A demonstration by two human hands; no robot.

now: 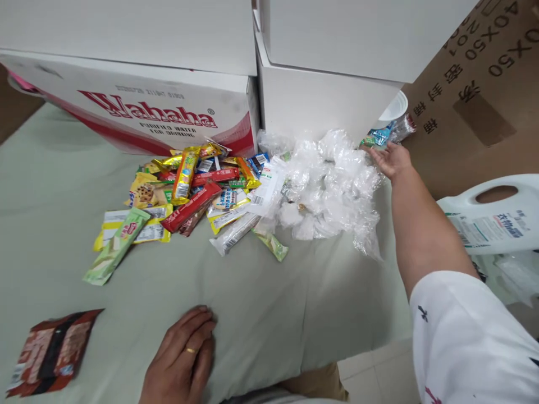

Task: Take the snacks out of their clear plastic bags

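My left hand [181,354], with a ring on one finger, rests on the green cloth [261,303] and holds nothing; its fingers lie slightly bent. At the far right, my right hand [392,161] reaches out with fingers stretched beside a blue-green packet [379,134]; whether they touch it is hard to tell. Left of that hand lies a heap of crumpled clear plastic packaging [332,185]. Further left is a pile of wrapped snacks, among them a red bar [191,207], a yellow bar [185,175] and a green wafer packet [118,247].
A white Wahaha carton [160,106] and other white boxes [328,101] stand behind the snacks. To the right are a brown cardboard box [455,123], a white handled jug [497,216] and a white tub [396,106]. A brown-red packet [54,353] lies at front left.
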